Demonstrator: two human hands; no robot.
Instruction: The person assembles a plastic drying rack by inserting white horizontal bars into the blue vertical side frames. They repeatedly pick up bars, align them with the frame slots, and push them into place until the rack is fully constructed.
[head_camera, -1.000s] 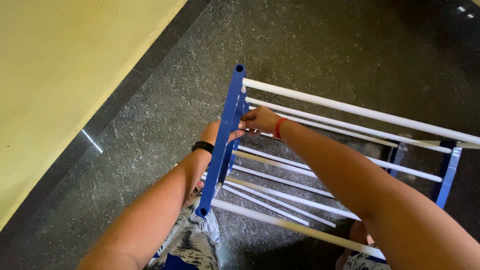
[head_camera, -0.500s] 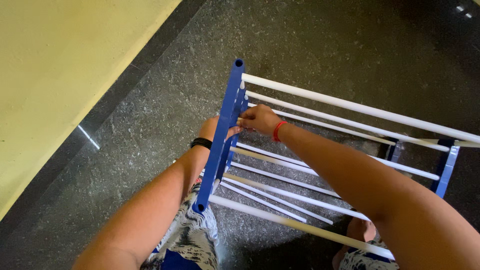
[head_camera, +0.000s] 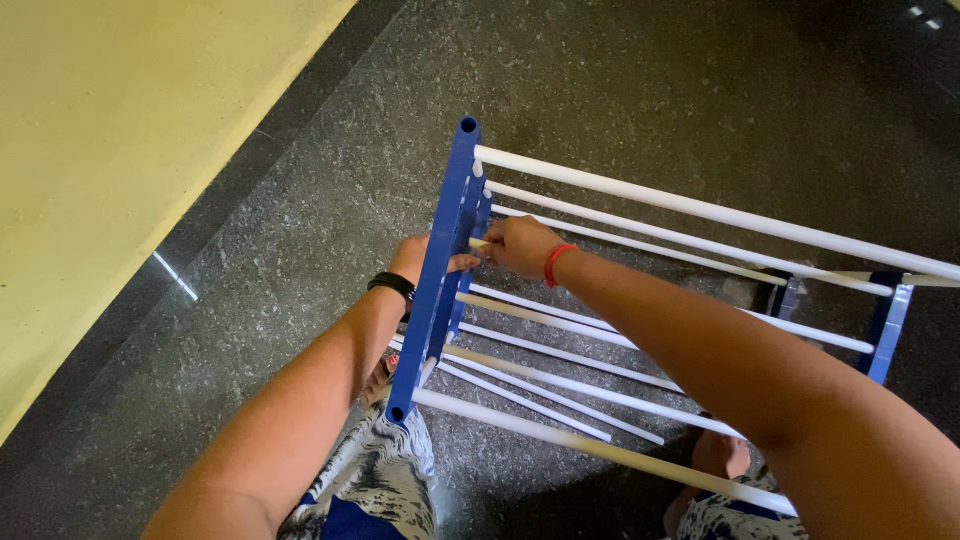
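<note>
A rack with blue plastic side frames (head_camera: 440, 270) and several white rods (head_camera: 690, 210) stands on the floor below me. My left hand (head_camera: 418, 256), with a black band on the wrist, is closed around the near blue side frame from the outside. My right hand (head_camera: 518, 246), with a red band on the wrist, pinches the end of a white rod where it meets that frame. The far blue side frame (head_camera: 888, 318) holds the other ends of the rods.
The floor is dark speckled stone (head_camera: 620, 90). A yellow wall (head_camera: 130, 140) runs along the left. My patterned shorts (head_camera: 380, 480) and a bare foot (head_camera: 722, 455) show under the rack.
Both hands have stayed on the near blue frame; the view has shifted slightly and the rack sits a little lower and closer.
</note>
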